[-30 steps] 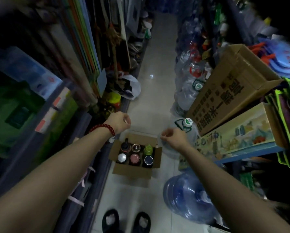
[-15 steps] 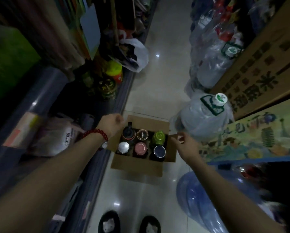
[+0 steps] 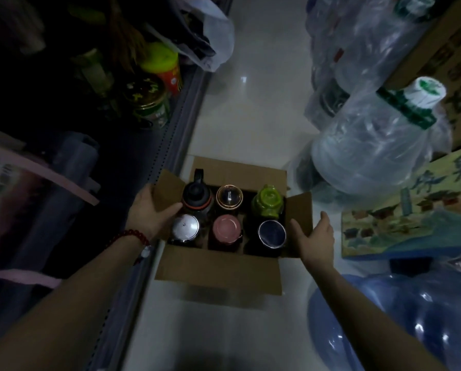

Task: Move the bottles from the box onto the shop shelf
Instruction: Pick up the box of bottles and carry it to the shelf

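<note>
An open cardboard box [image 3: 218,269] stands on the pale floor and holds several bottles seen from above. A black-lidded bottle [image 3: 197,195], a clear-capped one [image 3: 229,196] and a green one [image 3: 268,200] fill the far row. A silver-lidded bottle [image 3: 185,227], a pink one [image 3: 225,228] and a dark blue one [image 3: 272,234] fill the near row. My left hand [image 3: 150,212] rests on the box's left flap, fingers reaching the black-lidded bottle. My right hand [image 3: 316,236] is open at the right flap, holding nothing. The dark shop shelf [image 3: 168,135] runs along the left.
Jars with a yellow-green lid [image 3: 161,62] and a dark lid [image 3: 146,95] stand on the left shelf. Wrapped water jugs [image 3: 371,145] crowd the right side, a blue jug [image 3: 400,325] lies near right, and a plastic bag [image 3: 213,36] sits ahead by the shelf.
The view has dropped much closer to the box. Both hands have come down from above it to its side flaps, and the right hand's fingers have spread open.
</note>
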`<state>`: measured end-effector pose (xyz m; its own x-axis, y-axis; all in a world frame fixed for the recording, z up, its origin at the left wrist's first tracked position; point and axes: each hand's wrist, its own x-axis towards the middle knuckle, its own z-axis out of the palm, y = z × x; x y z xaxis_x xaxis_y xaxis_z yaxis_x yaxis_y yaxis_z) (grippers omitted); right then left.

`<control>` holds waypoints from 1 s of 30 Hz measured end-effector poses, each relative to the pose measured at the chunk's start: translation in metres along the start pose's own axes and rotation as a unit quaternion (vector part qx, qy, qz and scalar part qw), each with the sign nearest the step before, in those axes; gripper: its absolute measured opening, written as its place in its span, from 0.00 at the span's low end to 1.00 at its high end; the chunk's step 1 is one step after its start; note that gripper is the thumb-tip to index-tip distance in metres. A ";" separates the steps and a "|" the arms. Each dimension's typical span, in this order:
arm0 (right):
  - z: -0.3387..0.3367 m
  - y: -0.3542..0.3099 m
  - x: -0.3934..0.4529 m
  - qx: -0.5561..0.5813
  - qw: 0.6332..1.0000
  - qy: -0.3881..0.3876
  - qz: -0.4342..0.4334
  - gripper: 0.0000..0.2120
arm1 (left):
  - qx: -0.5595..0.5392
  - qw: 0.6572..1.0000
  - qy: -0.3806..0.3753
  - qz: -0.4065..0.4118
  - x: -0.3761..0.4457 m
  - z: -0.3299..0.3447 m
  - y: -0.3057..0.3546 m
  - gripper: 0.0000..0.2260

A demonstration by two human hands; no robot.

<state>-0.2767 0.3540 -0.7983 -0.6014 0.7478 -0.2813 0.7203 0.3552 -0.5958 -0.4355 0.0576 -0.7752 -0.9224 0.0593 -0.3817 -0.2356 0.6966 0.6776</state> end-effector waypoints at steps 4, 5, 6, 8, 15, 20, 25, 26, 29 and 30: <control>0.015 0.008 0.020 0.042 0.998 -0.006 0.044 0.35 | -0.043 0.997 0.004 -0.066 0.023 0.012 -0.018 0.38; 0.017 0.008 0.023 0.049 0.998 -0.014 0.043 0.31 | -0.043 0.996 0.002 -0.072 0.027 0.014 -0.021 0.34; 0.020 0.008 0.025 0.049 0.998 -0.018 0.035 0.26 | -0.033 0.997 0.004 -0.073 0.030 0.015 -0.024 0.31; 0.022 0.008 0.026 0.035 0.999 -0.008 0.016 0.17 | -0.015 0.997 0.014 -0.073 0.035 0.015 -0.027 0.28; 0.028 0.004 0.024 -0.051 0.998 0.028 -0.009 0.12 | 0.002 0.997 0.009 -0.072 0.036 0.018 -0.025 0.18; 0.023 -0.010 0.014 -0.071 0.997 0.027 -0.026 0.11 | 0.063 0.994 0.052 -0.067 0.017 0.028 -0.007 0.15; -0.008 -0.035 0.005 -0.085 0.996 0.014 -0.024 0.11 | 0.057 0.992 0.061 -0.094 0.000 0.007 0.019 0.14; -0.017 -0.041 0.001 -0.088 0.996 0.010 -0.024 0.11 | 0.053 0.992 0.062 -0.097 -0.005 -0.001 0.028 0.14; -0.053 -0.066 -0.016 -0.094 0.995 0.007 -0.019 0.11 | 0.044 0.992 0.060 -0.104 -0.027 -0.030 0.064 0.14; -0.067 -0.075 -0.023 -0.093 0.995 0.007 -0.017 0.11 | 0.046 0.992 0.059 -0.104 -0.035 -0.041 0.078 0.14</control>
<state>-0.2940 0.3481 -0.6969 -0.6230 0.7404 -0.2522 0.7518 0.4777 -0.4546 -0.4344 0.0802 -0.6835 -0.8879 -0.1726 -0.4264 -0.3998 0.7478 0.5300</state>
